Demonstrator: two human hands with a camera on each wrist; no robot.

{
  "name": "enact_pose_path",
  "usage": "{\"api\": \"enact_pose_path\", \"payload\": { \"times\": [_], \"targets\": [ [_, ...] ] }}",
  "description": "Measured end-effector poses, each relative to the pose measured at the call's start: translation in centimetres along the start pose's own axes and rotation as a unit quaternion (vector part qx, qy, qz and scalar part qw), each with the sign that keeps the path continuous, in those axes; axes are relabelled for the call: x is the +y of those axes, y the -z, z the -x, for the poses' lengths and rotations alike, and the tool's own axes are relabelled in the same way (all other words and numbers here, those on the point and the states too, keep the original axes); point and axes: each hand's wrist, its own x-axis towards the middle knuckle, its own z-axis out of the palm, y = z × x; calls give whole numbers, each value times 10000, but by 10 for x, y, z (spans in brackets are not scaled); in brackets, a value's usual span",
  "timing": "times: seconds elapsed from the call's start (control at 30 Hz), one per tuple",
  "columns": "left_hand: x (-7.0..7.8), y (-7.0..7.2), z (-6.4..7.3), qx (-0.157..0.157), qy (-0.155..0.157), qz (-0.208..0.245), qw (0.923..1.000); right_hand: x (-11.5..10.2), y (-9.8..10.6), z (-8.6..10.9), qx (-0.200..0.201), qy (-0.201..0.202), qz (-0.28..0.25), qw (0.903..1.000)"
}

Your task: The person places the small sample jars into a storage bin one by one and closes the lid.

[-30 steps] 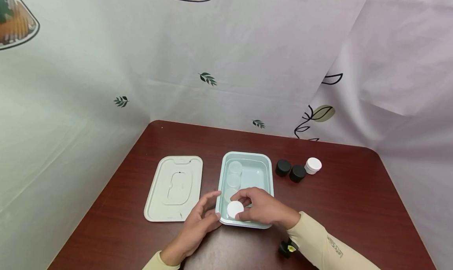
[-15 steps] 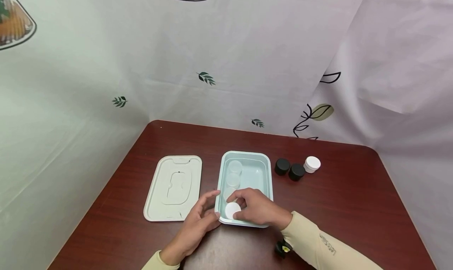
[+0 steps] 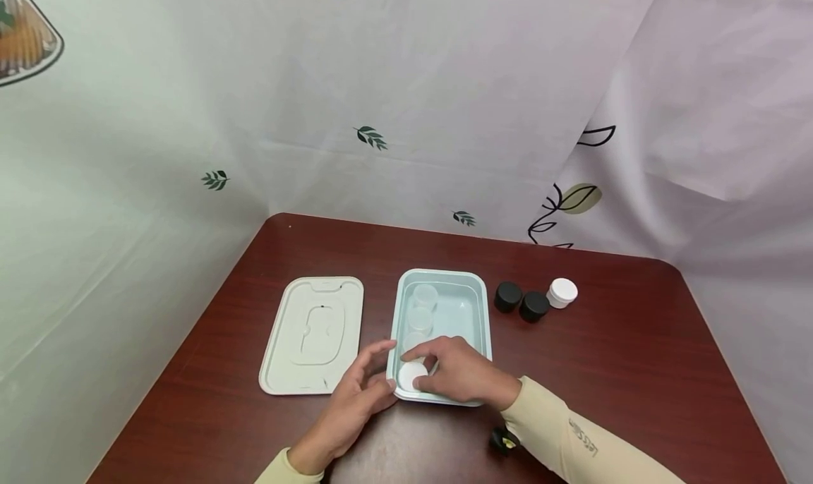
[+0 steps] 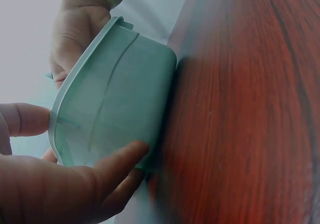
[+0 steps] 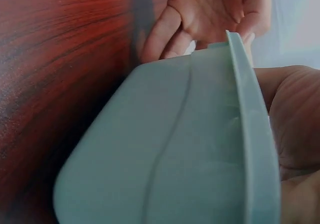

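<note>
My right hand point(image 3: 462, 372) reaches into the pale blue-green plastic tray point(image 3: 486, 315) and pinches a small white-topped jar point(image 3: 413, 376) between thumb and fingers. The jar sits at the tray's near left corner. Behind it, translucent round jars point(image 3: 420, 319) line the tray's left side, the nearest partly covered by the right fingers. My left hand point(image 3: 357, 399) touches the tray's left rim near the front corner with thumb and fingertip. In the left wrist view, other fingers point(image 4: 122, 166) of that hand rest against the outer wall. The right wrist view shows mostly the outer wall point(image 5: 150, 149); the jar is hidden there.
Left of the tray, an off-white rectangular lid point(image 3: 314, 336) lies flat on the dark red table point(image 3: 610, 343). To the tray's right stand two black-lidded jars point(image 3: 508, 295) and a white jar point(image 3: 562, 293). Patterned cloth point(image 3: 406, 103) hangs behind the table.
My right hand has moved the white-topped jar slightly left and lower into the tray's near left corner. The left hand has stayed at the rim.
</note>
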Motion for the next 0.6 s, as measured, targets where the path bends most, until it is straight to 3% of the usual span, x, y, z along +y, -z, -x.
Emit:
{"api": "enact_pose_path", "payload": {
  "times": [0.3,0.6],
  "targets": [
    [1,-1,0,-7,-45,-15,10000,-4,16,2,195,-284,-51,9994],
    [-1,-1,0,48,-82,-3,10000,-1,35,10,431,-304,-596,9968]
  ]
}}
